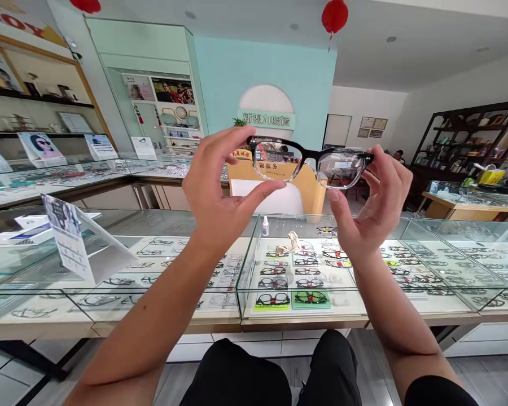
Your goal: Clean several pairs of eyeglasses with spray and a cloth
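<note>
A pair of eyeglasses (309,154) with a black upper rim and clear lower rims is held up in front of me, above the glass display counter. My left hand (220,180) grips its left end, fingers at the top corner and thumb by the lower edge of the left lens. At the other end, my right hand (370,203) pinches the frame, with the thumb just under the right lens. The temples are mostly hidden behind the lenses and fingers. Below, on the counter, are a small white bottle (265,226) and a crumpled beige cloth (293,242).
Rows of eyeglasses lie inside the glass display case (248,265) before my knees. A folded desk calendar (70,239) stands on the glass at left. Beyond are a wooden reception desk (315,192) and a dark shelf unit (461,138). A person (398,154) is partly visible at the back right.
</note>
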`<action>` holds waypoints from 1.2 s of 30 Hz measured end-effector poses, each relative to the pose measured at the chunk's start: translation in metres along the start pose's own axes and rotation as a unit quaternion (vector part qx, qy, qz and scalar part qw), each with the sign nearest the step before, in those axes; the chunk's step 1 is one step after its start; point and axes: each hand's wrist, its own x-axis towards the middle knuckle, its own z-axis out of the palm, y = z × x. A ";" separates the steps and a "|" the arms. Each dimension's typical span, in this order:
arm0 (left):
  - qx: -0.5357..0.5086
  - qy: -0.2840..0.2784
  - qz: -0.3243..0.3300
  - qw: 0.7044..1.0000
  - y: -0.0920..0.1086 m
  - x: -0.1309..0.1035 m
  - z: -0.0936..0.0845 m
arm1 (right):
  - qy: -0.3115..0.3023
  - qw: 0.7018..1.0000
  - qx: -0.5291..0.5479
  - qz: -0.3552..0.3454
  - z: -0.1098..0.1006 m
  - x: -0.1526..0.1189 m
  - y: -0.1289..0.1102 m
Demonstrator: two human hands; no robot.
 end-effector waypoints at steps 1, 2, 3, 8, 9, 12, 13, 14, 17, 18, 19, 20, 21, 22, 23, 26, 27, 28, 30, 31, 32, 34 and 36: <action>0.003 0.003 -0.001 1.000 0.002 0.001 -0.001 | 0.001 1.000 -0.004 -0.003 -0.003 0.001 -0.004; 0.006 0.004 -0.003 1.000 0.003 0.001 -0.001 | -0.001 1.000 -0.014 -0.002 -0.005 0.001 -0.007; 0.009 0.005 -0.005 1.000 0.005 0.001 -0.001 | -0.006 1.000 -0.028 0.003 -0.008 0.001 -0.010; 0.007 -0.004 -0.019 1.000 0.016 -0.003 -0.001 | -0.010 0.999 -0.025 0.024 -0.018 -0.003 -0.016; 0.009 -0.007 -0.023 1.000 0.019 -0.004 -0.001 | -0.009 1.000 -0.008 0.027 -0.019 -0.004 -0.015; 0.015 -0.002 -0.027 1.000 0.032 -0.005 -0.002 | -0.015 0.998 0.044 0.034 -0.021 -0.007 -0.011; 0.014 0.004 -0.025 1.000 0.036 -0.005 -0.002 | -0.019 0.998 0.055 0.037 -0.022 -0.008 -0.009; 0.014 0.008 -0.023 1.000 0.040 -0.006 -0.002 | -0.024 0.997 0.061 0.040 -0.024 -0.010 -0.007; 0.023 0.009 -0.027 0.999 0.051 -0.007 -0.002 | -0.035 0.995 0.078 0.052 -0.029 -0.013 -0.002; 0.036 -0.001 -0.031 0.999 0.053 -0.007 -0.002 | -0.036 0.994 0.091 0.056 -0.030 -0.014 -0.001; 0.052 -0.015 -0.037 0.998 0.055 -0.008 -0.002 | -0.037 0.992 0.104 0.060 -0.032 -0.015 0.000; 0.067 -0.030 -0.044 0.996 0.057 -0.008 -0.002 | -0.038 0.990 0.117 0.064 -0.033 -0.016 0.000; 0.078 -0.041 -0.052 0.995 0.058 -0.009 -0.003 | -0.038 0.989 0.128 0.067 -0.035 -0.016 0.000; 0.082 -0.049 -0.060 0.994 0.059 -0.009 -0.003 | -0.039 0.987 0.137 0.070 -0.036 -0.017 -0.001; 0.079 -0.051 -0.065 0.993 0.059 -0.010 -0.004 | -0.040 0.986 0.142 0.072 -0.036 -0.017 -0.001; 0.055 -0.036 -0.072 0.995 0.060 -0.011 -0.006 | -0.042 0.986 0.140 0.079 -0.037 -0.018 -0.004; 0.053 -0.034 -0.071 0.995 0.061 -0.011 -0.007 | -0.044 0.986 0.138 0.082 -0.037 -0.018 -0.005; 0.055 -0.034 -0.068 0.996 0.062 -0.011 -0.007 | -0.046 0.986 0.137 0.083 -0.037 -0.018 -0.005; 0.065 -0.036 -0.062 0.995 0.063 -0.011 -0.008 | -0.048 0.985 0.140 0.084 -0.037 -0.019 -0.006; 0.070 -0.038 -0.061 0.995 0.064 -0.010 -0.008 | -0.048 0.985 0.141 0.085 -0.038 -0.019 -0.006; 0.075 -0.039 -0.059 0.995 0.064 -0.010 -0.009 | -0.047 0.985 0.141 0.085 -0.038 -0.019 -0.007; 0.087 -0.042 -0.052 0.994 0.066 -0.008 -0.008 | -0.043 0.986 0.138 0.085 -0.039 -0.018 -0.006; 0.104 -0.047 -0.038 0.993 0.068 -0.008 -0.008 | -0.041 0.987 0.133 0.083 -0.041 -0.018 -0.006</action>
